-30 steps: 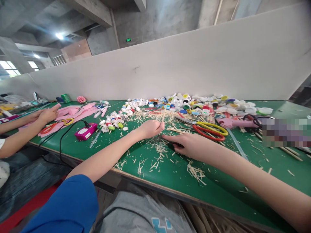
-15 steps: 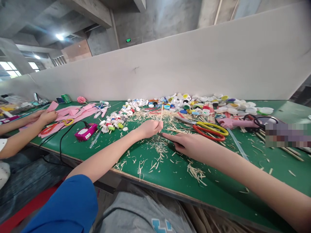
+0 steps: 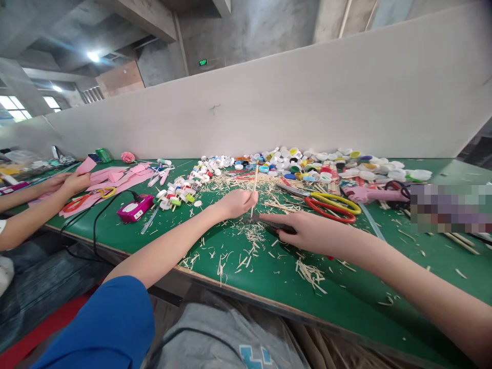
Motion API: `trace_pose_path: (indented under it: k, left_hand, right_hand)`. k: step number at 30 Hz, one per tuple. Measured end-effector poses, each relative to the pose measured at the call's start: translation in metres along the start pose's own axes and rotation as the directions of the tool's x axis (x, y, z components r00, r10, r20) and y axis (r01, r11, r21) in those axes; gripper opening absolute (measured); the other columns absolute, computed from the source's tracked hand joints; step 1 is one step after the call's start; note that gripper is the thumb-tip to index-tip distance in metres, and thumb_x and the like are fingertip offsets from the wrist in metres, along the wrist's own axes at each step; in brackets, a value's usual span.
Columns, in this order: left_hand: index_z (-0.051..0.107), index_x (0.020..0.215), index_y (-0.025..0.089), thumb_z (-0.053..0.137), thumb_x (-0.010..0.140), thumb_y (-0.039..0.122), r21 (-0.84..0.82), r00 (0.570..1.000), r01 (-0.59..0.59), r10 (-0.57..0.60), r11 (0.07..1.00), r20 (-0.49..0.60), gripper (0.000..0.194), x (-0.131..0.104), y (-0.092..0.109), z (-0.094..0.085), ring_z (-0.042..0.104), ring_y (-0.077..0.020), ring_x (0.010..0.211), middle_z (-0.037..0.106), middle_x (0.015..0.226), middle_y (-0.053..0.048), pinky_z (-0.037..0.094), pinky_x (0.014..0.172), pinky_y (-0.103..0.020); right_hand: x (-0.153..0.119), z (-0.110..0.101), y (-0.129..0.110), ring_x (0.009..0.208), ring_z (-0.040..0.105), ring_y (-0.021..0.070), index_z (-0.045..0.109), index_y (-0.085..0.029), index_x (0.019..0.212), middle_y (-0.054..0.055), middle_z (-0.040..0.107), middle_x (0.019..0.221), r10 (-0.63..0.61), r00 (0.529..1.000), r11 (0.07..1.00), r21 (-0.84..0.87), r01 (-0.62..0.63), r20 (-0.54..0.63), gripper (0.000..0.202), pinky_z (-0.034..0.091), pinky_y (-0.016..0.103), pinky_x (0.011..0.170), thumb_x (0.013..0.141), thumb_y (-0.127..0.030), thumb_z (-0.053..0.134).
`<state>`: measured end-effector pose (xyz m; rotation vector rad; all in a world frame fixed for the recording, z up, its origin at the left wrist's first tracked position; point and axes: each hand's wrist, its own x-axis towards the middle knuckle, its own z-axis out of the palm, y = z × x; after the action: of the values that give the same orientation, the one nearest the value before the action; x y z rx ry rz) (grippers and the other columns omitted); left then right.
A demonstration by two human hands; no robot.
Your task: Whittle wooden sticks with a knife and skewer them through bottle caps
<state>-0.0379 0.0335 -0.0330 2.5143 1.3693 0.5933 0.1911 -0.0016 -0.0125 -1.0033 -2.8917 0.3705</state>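
One thin wooden stick (image 3: 256, 177) stands nearly upright over the middle of the green table (image 3: 261, 287), pinched between the thumb and fingers of the left hand (image 3: 239, 203); its lower part comes out beneath that hand, close to the tip of a dark tool (image 3: 277, 225); whether the two touch is too small to tell. The right hand (image 3: 302, 230) is closed round the tool, index finger stretched along it; a bit of red shows under the palm.

Pale wood shavings (image 3: 254, 234) lie below and around both hands; just beyond the right hand rest scissors (image 3: 306, 194) with yellow and orange handles, and past them a pink glue gun (image 3: 378, 195); a pile of bottle caps (image 3: 286, 159) runs along the foot of the white partition (image 3: 269, 102); small caps (image 3: 175, 195) cluster nearer the left arm, with a magenta box (image 3: 134, 209) beside them.

Farther left, another person's hands (image 3: 77, 183) hold pink paper (image 3: 86, 165); more pink sheets (image 3: 115, 177) lie near a pink flower (image 3: 128, 157).
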Motion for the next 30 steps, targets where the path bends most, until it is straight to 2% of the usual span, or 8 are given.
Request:
trace_pose_path:
  k: [3, 5, 9, 18, 24, 30]
  left_hand:
    - [0.047, 0.064, 0.019, 0.009, 0.095, 0.046, -0.038, 1.000, -0.002, 0.002, 0.999, 0.012, 0.056, 0.0000, -0.0021, 0.0005, 0.047, -0.0130, 0.056, 0.053, 0.058, -0.002, 0.039, 0.061, -0.028]
    - [0.047, 0.063, 0.019, 0.010, 0.095, 0.046, -0.054, 1.000, -0.011, 0.012, 0.998, 0.012, 0.056, 0.0000, -0.0031, 0.0008, 0.048, -0.0130, 0.056, 0.054, 0.058, -0.002, 0.039, 0.062, -0.027]
    - [0.049, 0.063, 0.019, 0.011, 0.095, 0.043, -0.077, 1.000, -0.027, 0.027, 0.997, 0.004, 0.055, 0.0000, -0.0046, 0.0011, 0.048, -0.0125, 0.056, 0.055, 0.059, -0.001, 0.039, 0.063, -0.027]
    - [0.047, 0.063, 0.019, 0.013, 0.095, 0.040, -0.072, 0.999, -0.045, 0.046, 0.996, 0.002, 0.052, -0.0012, -0.0028, -0.0003, 0.045, -0.0121, 0.055, 0.053, 0.058, -0.001, 0.036, 0.060, -0.026]
    - [0.042, 0.060, 0.019, 0.012, 0.095, 0.044, -0.049, 1.000, 0.014, -0.012, 0.999, 0.021, 0.052, -0.0004, 0.0010, -0.0017, 0.040, -0.0122, 0.049, 0.045, 0.052, 0.000, 0.034, 0.055, -0.027]
    - [0.034, 0.057, 0.020, 0.016, 0.094, 0.042, -0.035, 1.000, 0.004, -0.004, 0.999, 0.012, 0.047, -0.0014, 0.0033, -0.0022, 0.033, -0.0117, 0.047, 0.036, 0.048, 0.001, 0.029, 0.054, -0.028]
  right_hand:
    - [-0.0056, -0.0021, 0.0024, 0.055, 0.054, 0.0108, 0.046, -0.037, 0.137, 0.001, 0.068, 0.090, 0.013, 1.000, 0.996, 0.091, -0.015, 0.020, 0.050, 0.041, 0.024, 0.052, 0.088, -0.032, 0.040]
    - [-0.0078, -0.0029, 0.0017, 0.053, 0.052, 0.0103, 0.045, -0.038, 0.137, -0.001, 0.067, 0.085, 0.020, 0.999, 0.995, 0.093, -0.023, 0.028, 0.051, 0.040, 0.023, 0.051, 0.088, -0.030, 0.039]
    - [-0.0077, -0.0022, -0.0011, 0.051, 0.050, 0.0111, 0.042, -0.038, 0.139, -0.002, 0.065, 0.077, 0.020, 1.000, 0.999, 0.028, -0.021, 0.020, 0.053, 0.039, 0.025, 0.051, 0.087, -0.029, 0.039]
    - [-0.0065, 0.0023, 0.0014, 0.069, 0.060, 0.0162, 0.040, -0.037, 0.141, 0.004, 0.068, 0.098, 0.007, 0.999, 0.995, -0.097, -0.011, -0.044, 0.054, 0.043, 0.029, 0.061, 0.088, -0.031, 0.038]
    - [-0.0072, 0.0019, -0.0024, 0.073, 0.061, 0.0171, 0.037, -0.039, 0.142, 0.004, 0.068, 0.099, 0.021, 1.000, 0.994, -0.108, -0.023, -0.022, 0.055, 0.045, 0.030, 0.064, 0.088, -0.031, 0.038]
    - [-0.0068, 0.0017, -0.0038, 0.076, 0.062, 0.0176, 0.036, -0.039, 0.143, 0.005, 0.067, 0.101, 0.018, 1.000, 0.992, -0.121, -0.021, -0.024, 0.056, 0.045, 0.030, 0.064, 0.088, -0.030, 0.037]
